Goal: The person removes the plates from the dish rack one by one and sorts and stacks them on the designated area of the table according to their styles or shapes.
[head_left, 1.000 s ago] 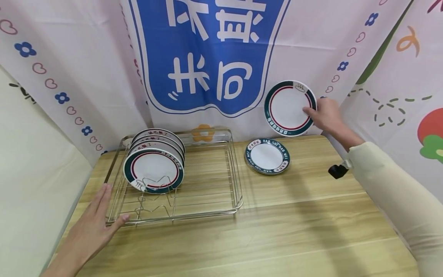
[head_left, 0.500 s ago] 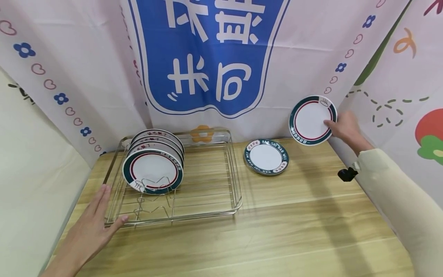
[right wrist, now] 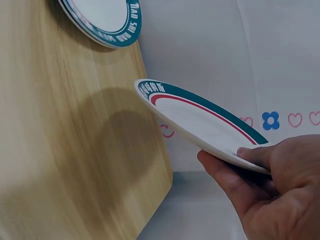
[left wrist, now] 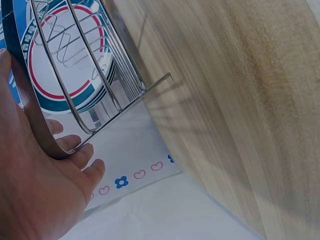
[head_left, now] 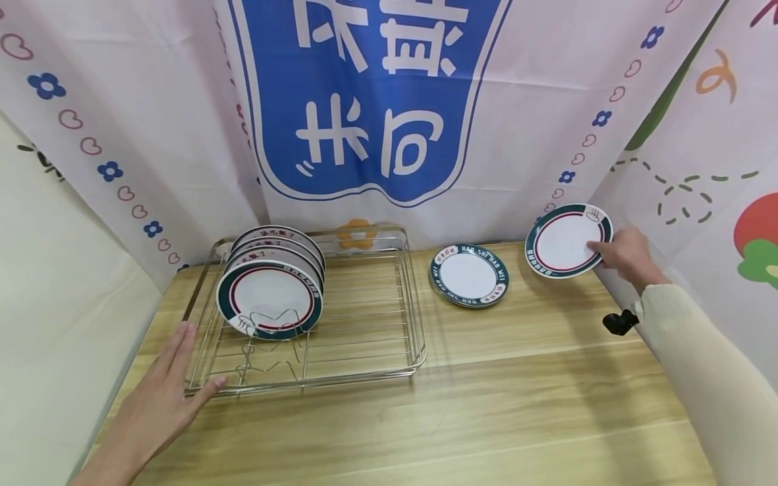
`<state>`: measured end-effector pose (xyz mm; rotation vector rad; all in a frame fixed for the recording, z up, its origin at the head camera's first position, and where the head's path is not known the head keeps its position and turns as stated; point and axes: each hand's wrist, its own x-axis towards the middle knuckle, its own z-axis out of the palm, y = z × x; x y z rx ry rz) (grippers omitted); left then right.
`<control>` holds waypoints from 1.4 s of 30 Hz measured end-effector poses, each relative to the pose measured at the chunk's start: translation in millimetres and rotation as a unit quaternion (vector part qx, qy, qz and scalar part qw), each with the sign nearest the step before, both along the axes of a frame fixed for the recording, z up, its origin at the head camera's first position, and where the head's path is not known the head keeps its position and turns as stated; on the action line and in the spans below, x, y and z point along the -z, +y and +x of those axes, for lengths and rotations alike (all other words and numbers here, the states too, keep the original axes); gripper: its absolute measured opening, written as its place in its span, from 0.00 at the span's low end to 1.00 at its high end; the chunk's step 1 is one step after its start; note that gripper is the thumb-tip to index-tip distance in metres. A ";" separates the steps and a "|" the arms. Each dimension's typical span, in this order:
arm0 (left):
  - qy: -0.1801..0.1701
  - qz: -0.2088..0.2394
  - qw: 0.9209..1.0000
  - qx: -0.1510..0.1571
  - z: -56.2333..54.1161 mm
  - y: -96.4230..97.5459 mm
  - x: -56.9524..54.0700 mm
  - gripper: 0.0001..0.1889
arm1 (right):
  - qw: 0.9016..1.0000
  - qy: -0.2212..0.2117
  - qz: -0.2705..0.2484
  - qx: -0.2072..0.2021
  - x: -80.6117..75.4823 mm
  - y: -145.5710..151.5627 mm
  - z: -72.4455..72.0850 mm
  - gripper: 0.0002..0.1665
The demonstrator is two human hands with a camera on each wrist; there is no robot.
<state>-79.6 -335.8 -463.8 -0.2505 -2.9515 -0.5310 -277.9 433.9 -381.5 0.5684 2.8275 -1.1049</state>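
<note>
My right hand [head_left: 629,260] pinches a round white plate [head_left: 565,241] by its right rim, thumb on top and fingers beneath. The plate has a dark green border and a red ring. In the right wrist view the plate [right wrist: 200,122] is tilted and held above the table, its shadow falling on the wood. My left hand [head_left: 154,398] rests at the near left corner of a wire dish rack [head_left: 365,376], fingers extended along its side and thumb at the front. Several plates [head_left: 270,297] stand on edge in the rack's left part, the front one facing me.
A small stack of green-rimmed plates [head_left: 468,275] lies flat on the wooden table [head_left: 486,418], right of the rack. Behind hangs a printed cloth [head_left: 529,121], close to the table's back edge. A small black object [head_left: 620,322] sits at the right cuff.
My right hand has carried the plate rightward and down, from in front of the cloth toward the table's far right corner. The plate now leans flatter. The left hand and rack stay put.
</note>
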 end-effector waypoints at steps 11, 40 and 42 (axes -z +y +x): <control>0.004 -0.008 1.000 0.003 0.1 -0.3 0.2 0.54 | 0.995 -0.048 -0.086 0.032 35.6 14.4 2.9 0.22; 0.005 -0.011 1.000 0.007 -0.5 -0.3 -1.8 0.54 | 0.968 -0.087 -0.201 0.118 72.2 9.9 16.2 0.22; 0.004 -0.014 1.000 0.005 -0.3 -0.2 -1.3 0.54 | 0.967 -0.090 -0.202 0.128 74.9 10.8 15.6 0.22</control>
